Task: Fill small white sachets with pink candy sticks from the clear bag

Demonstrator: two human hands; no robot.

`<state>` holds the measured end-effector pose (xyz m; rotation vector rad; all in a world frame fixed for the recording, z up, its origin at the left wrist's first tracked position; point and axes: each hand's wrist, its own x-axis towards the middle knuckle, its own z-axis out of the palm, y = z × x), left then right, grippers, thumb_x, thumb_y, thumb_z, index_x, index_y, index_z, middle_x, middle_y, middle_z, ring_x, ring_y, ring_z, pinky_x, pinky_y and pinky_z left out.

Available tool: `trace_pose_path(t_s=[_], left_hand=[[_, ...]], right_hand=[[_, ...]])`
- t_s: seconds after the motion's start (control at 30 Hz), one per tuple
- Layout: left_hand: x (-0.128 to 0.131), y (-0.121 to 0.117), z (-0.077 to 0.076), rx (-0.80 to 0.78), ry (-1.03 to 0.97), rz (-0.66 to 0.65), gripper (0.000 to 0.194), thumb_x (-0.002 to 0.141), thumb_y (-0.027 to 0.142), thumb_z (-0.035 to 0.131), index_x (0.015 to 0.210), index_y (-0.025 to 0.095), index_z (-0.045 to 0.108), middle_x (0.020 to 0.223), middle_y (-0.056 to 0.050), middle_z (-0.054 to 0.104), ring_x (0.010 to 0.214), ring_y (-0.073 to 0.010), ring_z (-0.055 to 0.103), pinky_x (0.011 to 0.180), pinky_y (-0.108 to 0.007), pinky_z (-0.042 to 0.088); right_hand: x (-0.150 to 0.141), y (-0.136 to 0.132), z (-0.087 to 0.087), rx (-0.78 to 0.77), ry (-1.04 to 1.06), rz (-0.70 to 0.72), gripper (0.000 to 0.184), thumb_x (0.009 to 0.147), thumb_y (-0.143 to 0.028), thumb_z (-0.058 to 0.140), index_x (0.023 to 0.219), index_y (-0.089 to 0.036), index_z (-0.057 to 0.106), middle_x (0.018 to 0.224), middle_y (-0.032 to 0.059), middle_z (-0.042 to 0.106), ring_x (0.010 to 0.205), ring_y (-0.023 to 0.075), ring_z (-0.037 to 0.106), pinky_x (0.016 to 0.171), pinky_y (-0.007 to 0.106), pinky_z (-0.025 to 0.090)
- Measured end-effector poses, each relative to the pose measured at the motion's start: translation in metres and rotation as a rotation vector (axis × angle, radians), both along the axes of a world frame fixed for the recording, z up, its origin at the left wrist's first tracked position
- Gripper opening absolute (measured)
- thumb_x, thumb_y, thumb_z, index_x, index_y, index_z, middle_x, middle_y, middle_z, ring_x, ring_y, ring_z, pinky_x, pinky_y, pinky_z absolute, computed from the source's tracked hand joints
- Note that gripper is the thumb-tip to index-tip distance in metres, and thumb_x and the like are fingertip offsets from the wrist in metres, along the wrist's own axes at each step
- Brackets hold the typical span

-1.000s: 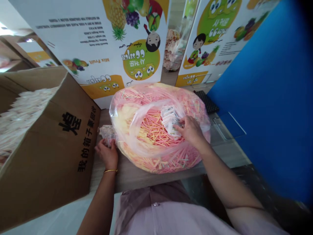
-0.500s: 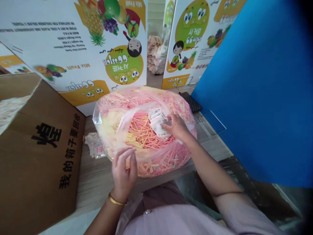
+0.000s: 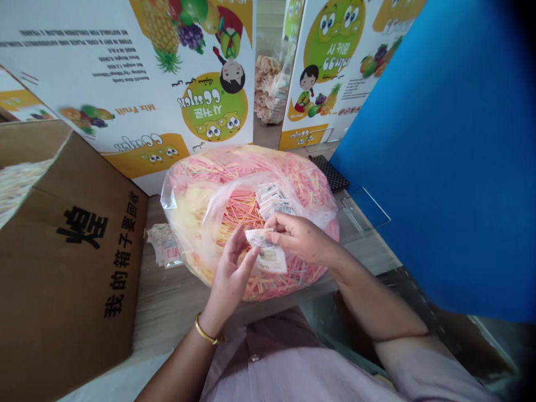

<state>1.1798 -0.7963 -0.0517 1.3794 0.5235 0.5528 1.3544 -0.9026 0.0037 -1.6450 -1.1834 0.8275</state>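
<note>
A small white printed sachet [image 3: 272,258] is pinched at its upper edge between the thumb and fingers of my right hand [image 3: 299,237]. My left hand [image 3: 234,265] is at the sachet's left end, thumb and fingers curved and apart; whether they touch it I cannot tell. Both hands are over a large clear plastic bag [image 3: 184,209], its mouth spread wide. Inside lie many thin pink and yellow sticks [image 3: 240,209]. On top of the sticks, just beyond my right hand, rests a small pile of similar white sachets [image 3: 272,198].
At left stands an open brown carton [image 3: 84,268] with pale contents. Several flat packets [image 3: 165,245] lie between it and the bag. White printed boxes [image 3: 125,72] stand behind, with a bag of pinkish pieces [image 3: 268,92] in the gap. A blue panel [image 3: 435,167] slopes along the right beside a dark patterned object [image 3: 330,173].
My right hand has drawn back from the pile toward me, now with a sachet in it. My left hand has moved up and right to meet it.
</note>
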Motion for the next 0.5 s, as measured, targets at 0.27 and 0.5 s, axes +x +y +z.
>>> trace_pose_path(t_s=[0.27,0.5], left_hand=[[-0.008,0.016,-0.016,-0.348,0.049,0.226,0.041,0.080,0.055,0.077,0.095,0.019,0.063,0.083,0.000,0.069,0.072,-0.0144,0.066,0.068,-0.026,0.055],[-0.002,0.020,-0.019,-0.364,0.065,0.344,0.023,0.083,0.038,0.071,0.079,0.019,0.059,0.069,0.004,0.055,0.057,-0.0086,0.050,0.049,-0.018,0.043]], right_hand=[[0.024,0.073,-0.035,-0.084,-0.800,-0.088,0.027,0.103,-0.019,0.048,0.102,-0.014,0.074,0.109,0.0124,0.072,0.107,0.0238,0.061,0.098,0.036,0.043],[0.007,0.148,-0.049,-0.301,-1.065,-0.038,0.035,0.098,-0.020,0.051,0.122,-0.002,0.070,0.127,0.0236,0.068,0.116,0.0343,0.061,0.102,0.045,0.045]])
